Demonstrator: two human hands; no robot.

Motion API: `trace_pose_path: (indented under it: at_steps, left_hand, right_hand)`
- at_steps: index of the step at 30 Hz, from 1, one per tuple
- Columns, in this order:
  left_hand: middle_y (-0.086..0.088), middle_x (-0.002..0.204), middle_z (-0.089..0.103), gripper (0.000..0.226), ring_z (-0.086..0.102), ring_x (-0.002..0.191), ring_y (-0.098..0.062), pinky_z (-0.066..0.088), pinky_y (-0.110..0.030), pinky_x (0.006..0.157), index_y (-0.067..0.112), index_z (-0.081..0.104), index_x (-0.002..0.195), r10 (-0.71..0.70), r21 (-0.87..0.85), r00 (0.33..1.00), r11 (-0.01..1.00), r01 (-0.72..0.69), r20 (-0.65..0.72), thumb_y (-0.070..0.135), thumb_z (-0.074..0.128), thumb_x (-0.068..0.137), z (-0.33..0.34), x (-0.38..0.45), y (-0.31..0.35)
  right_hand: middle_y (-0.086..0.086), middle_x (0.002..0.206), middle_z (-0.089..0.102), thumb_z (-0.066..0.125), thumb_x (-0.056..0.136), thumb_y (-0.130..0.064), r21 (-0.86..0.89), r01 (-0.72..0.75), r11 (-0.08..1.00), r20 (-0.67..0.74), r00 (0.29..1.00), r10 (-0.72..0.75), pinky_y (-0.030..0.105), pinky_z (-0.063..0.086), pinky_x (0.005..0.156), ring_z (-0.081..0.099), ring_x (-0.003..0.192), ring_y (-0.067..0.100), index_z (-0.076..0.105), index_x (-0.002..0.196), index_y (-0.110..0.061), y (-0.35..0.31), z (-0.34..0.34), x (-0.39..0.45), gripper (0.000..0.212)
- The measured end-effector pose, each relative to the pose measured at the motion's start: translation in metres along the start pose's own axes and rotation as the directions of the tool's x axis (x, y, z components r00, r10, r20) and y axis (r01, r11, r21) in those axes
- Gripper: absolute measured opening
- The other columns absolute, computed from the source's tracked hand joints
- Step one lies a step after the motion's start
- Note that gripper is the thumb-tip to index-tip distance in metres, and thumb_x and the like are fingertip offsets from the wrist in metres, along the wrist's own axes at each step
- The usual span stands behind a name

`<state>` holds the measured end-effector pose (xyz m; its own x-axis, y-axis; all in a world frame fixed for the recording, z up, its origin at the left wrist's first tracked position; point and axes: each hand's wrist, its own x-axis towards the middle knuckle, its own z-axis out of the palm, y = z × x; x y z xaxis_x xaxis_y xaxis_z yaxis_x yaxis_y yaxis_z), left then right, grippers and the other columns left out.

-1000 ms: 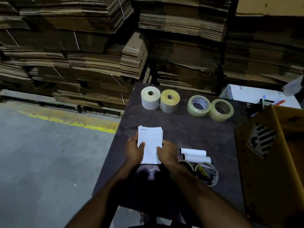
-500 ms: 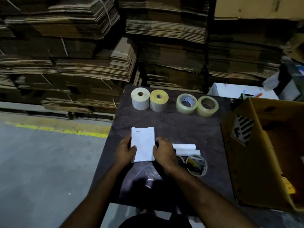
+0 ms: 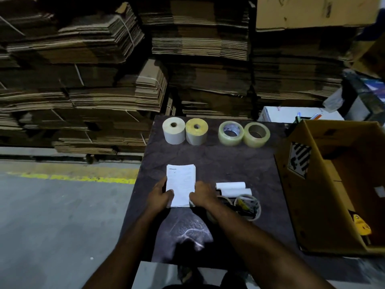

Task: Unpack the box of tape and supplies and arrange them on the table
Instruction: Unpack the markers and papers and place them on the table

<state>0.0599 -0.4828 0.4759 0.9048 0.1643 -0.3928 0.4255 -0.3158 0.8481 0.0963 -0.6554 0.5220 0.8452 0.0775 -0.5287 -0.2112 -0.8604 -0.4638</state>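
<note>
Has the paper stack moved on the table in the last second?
No. The paper stack lies at the same spot beside the white rolls, below the label rolls; only the camera shifted.

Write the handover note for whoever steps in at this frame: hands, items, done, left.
Left hand and right hand hold the side edges of the paper stack lying on the table.
Done: two label rolls and two clear tape rolls lined along the far edge; two small white rolls and another tape roll beside the right hand.
Left: a yellow item in the open box.
</note>
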Motion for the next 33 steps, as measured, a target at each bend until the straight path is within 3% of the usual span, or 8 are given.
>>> trace_pose_path:
  at_steps: [4, 7, 10, 12, 16, 23, 28, 33]
  left_hand:
    - [0.025, 0.104, 0.071, 0.054, 0.065, 0.107, -0.012, 0.053, -0.034, 0.094, 0.062, 0.059, 0.108, 0.033, 0.026, 0.999, 0.999, -0.033, -0.017, 0.02, 0.061, 0.074, -0.003, -0.014, 0.022]
    - [0.02, 0.103, 0.069, 0.047, 0.059, 0.1, -0.014, 0.047, -0.006, 0.07, 0.025, 0.063, 0.126, 0.006, 0.051, 1.0, 0.999, -0.005, -0.029, -0.002, 0.06, 0.087, -0.003, -0.022, 0.038]
    - [-0.002, 0.131, 0.056, 0.049, 0.055, 0.104, -0.012, 0.04, -0.007, 0.073, 0.01, 0.05, 0.141, 0.013, 0.129, 1.0, 0.992, -0.012, -0.007, 0.006, 0.06, 0.092, -0.007, -0.025, 0.046]
    - [0.0, 0.124, 0.055, 0.049, 0.052, 0.095, -0.007, 0.037, -0.006, 0.066, 0.012, 0.049, 0.14, 0.059, 0.182, 0.998, 0.981, -0.064, 0.03, 0.006, 0.059, 0.093, -0.006, -0.023, 0.049]
    - [-0.001, 0.136, 0.054, 0.054, 0.041, 0.106, -0.006, 0.028, -0.015, 0.084, 0.02, 0.043, 0.144, 0.063, 0.26, 0.996, 0.963, -0.078, 0.065, 0.013, 0.06, 0.094, -0.006, -0.025, 0.051]
    - [0.0, 0.132, 0.062, 0.048, 0.058, 0.109, -0.014, 0.039, -0.025, 0.086, 0.023, 0.049, 0.138, 0.062, 0.214, 0.996, 0.974, -0.074, 0.061, 0.018, 0.062, 0.092, -0.008, -0.025, 0.043]
    - [-0.006, 0.132, 0.056, 0.051, 0.048, 0.124, -0.027, 0.04, -0.032, 0.094, 0.02, 0.049, 0.138, 0.215, 0.328, 0.973, 0.928, -0.176, -0.085, 0.025, 0.064, 0.089, 0.004, -0.037, 0.048]
    - [-0.007, 0.144, 0.044, 0.067, 0.034, 0.136, -0.019, 0.033, -0.036, 0.112, 0.02, 0.037, 0.148, 0.356, 0.334, 0.933, 0.873, -0.354, 0.059, 0.037, 0.058, 0.087, 0.044, -0.057, 0.083]
  right_hand:
    - [0.016, 0.122, 0.065, 0.056, 0.085, -0.016, 0.063, 0.009, 0.998, -0.007, 1.0, -0.009, 0.023, 0.041, 0.074, 0.062, 0.109, 0.033, 0.064, 0.115, -0.005, 0.001, -0.001, -0.003, 0.034]
    - [0.017, 0.119, 0.066, 0.056, 0.083, -0.018, 0.035, 0.043, 0.998, 0.015, 0.999, -0.043, 0.024, 0.042, 0.072, 0.063, 0.106, 0.033, 0.064, 0.109, -0.005, 0.001, -0.004, -0.008, 0.03]
    - [0.018, 0.118, 0.065, 0.056, 0.085, -0.018, 0.018, 0.07, 0.997, 0.03, 0.997, -0.071, 0.023, 0.036, 0.07, 0.062, 0.105, 0.034, 0.062, 0.107, -0.002, 0.003, -0.003, -0.008, 0.028]
    - [0.019, 0.117, 0.065, 0.055, 0.084, -0.017, 0.04, 0.076, 0.996, 0.019, 0.997, -0.077, 0.024, 0.039, 0.07, 0.062, 0.104, 0.035, 0.063, 0.107, -0.001, 0.003, -0.004, -0.009, 0.029]
    - [0.017, 0.119, 0.066, 0.054, 0.086, -0.015, 0.047, 0.095, 0.994, -0.032, 0.995, -0.094, 0.028, 0.046, 0.081, 0.061, 0.108, 0.034, 0.065, 0.111, -0.005, 0.004, -0.011, -0.012, 0.029]
    - [0.018, 0.111, 0.067, 0.052, 0.085, -0.008, 0.069, 0.196, 0.978, -0.13, 0.974, -0.186, 0.031, 0.046, 0.081, 0.061, 0.104, 0.035, 0.065, 0.106, -0.004, 0.011, -0.025, -0.024, 0.025]
    - [0.015, 0.126, 0.059, 0.052, 0.089, -0.015, 0.013, 0.283, 0.959, -0.217, 0.937, -0.274, 0.035, 0.045, 0.097, 0.056, 0.115, 0.032, 0.055, 0.134, -0.011, 0.029, -0.039, -0.05, 0.045]
    - [0.003, 0.143, 0.046, 0.051, 0.092, -0.025, -0.087, 0.282, 0.955, -0.337, 0.894, -0.295, 0.034, 0.037, 0.108, 0.042, 0.133, 0.023, 0.042, 0.145, -0.019, 0.062, -0.071, -0.084, 0.055]
